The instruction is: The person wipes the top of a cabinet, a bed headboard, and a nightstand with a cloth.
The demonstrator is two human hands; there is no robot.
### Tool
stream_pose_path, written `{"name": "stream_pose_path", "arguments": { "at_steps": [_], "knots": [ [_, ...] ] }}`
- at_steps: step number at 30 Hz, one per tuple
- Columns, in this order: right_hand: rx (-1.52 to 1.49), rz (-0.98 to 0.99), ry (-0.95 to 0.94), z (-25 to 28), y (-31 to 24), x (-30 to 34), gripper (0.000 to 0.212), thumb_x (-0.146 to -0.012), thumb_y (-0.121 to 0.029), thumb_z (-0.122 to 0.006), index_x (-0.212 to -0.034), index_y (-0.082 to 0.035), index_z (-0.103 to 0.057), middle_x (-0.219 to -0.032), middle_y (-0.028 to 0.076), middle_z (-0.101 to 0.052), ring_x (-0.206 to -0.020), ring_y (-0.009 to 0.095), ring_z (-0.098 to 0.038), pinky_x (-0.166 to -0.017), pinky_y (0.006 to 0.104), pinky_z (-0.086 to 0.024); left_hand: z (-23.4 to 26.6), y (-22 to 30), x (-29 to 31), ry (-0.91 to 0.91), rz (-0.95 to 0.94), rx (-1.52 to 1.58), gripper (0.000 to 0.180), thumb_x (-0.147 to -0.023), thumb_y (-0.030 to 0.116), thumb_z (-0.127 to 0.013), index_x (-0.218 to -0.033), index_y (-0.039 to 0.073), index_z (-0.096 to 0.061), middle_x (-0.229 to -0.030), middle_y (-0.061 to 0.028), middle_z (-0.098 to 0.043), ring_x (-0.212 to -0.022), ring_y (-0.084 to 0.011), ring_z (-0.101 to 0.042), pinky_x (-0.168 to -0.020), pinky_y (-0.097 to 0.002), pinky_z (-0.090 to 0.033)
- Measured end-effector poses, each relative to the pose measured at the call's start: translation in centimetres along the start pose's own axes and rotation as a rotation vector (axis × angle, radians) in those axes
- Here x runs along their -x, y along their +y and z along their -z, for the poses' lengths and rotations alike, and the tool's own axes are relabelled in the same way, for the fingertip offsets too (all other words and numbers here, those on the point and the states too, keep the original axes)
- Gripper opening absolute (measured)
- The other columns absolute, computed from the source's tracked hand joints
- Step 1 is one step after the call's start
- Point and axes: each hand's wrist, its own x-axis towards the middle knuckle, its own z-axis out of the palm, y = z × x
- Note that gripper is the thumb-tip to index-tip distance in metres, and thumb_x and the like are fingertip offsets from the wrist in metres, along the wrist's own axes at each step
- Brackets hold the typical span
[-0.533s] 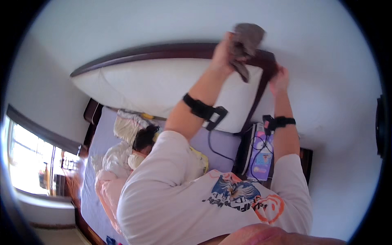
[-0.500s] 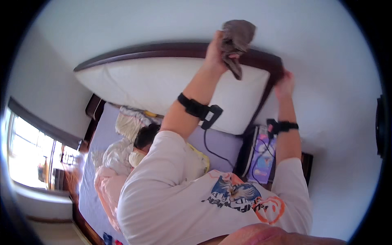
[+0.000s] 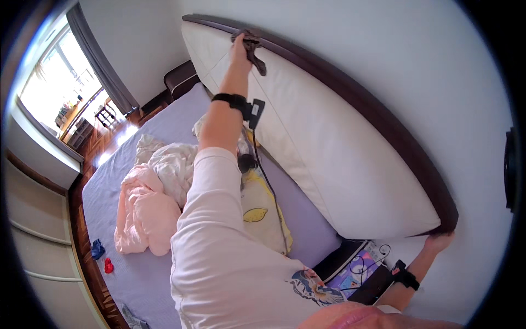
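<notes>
A crumpled dark brown cloth [image 3: 253, 52] is in my left hand [image 3: 240, 50], whose fingers close round it. That hand is at the upper edge of a headboard [image 3: 334, 148] with a cream padded front and a dark brown top rail, toward its far left end. My left arm stretches far forward across the bed. At the headboard's near right corner, my right hand [image 3: 440, 241] grips the dark edge; part of its fingers is hidden behind the corner. Both forearms wear black straps with small devices, and a cable hangs from the left one.
Below the headboard lies a bed with a lavender sheet [image 3: 115, 203]. A pink and white quilt [image 3: 148, 208] and a lemon-print pillow [image 3: 255, 203] are on it. A nightstand with a purple box [image 3: 356, 271] and cables stands right. A window [image 3: 63, 71] is far left.
My left hand has moved left along the headboard's top with the cloth. The view has turned and shifted, showing more of the bed and window. My right hand stays at the headboard's right corner.
</notes>
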Motion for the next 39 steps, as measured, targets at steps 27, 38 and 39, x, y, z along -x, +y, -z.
{"name": "stream_pose_path", "arguments": {
  "at_steps": [27,38,39],
  "knots": [
    [0.049,0.123,-0.029,0.1,0.1,-0.7,0.038,-0.091,-0.023,-0.039,-0.117,0.001,-0.052,-0.117,0.013,-0.055,-0.107,0.026,-0.053,-0.094,0.0390,-0.042,1.3,-6.3,-4.4,0.196,-0.274,-1.533,0.054,-0.074,0.046,-0.054,-0.090,-0.004,-0.067,-0.094,-0.0245,-0.064,-0.093,-0.0366,-0.062,-0.082,-0.0431,-0.046],
    [-0.264,-0.118,-0.392,2.4,2.7,-4.9,0.038,-0.091,-0.021,-0.030,-0.111,0.001,-0.055,-0.111,0.012,-0.059,-0.106,0.025,-0.053,-0.096,0.0381,-0.038,-17.4,-18.2,41.5,-0.378,-0.351,-1.258,0.036,-0.076,0.030,-0.062,-0.080,-0.006,-0.060,-0.089,-0.0229,-0.055,-0.086,-0.0387,-0.054,-0.078,-0.0443,-0.043],
    [-0.295,-0.164,-0.397,1.1,2.5,-4.1,0.038,-0.092,-0.021,-0.030,-0.111,0.001,-0.055,-0.111,0.012,-0.059,-0.105,0.024,-0.054,-0.097,0.0375,-0.037,-18.5,-18.8,44.1,-0.407,-0.329,-1.259,0.035,-0.076,0.029,-0.062,-0.080,-0.006,-0.059,-0.089,-0.0229,-0.055,-0.086,-0.0388,-0.054,-0.077,-0.0442,-0.044]
  ]
}}
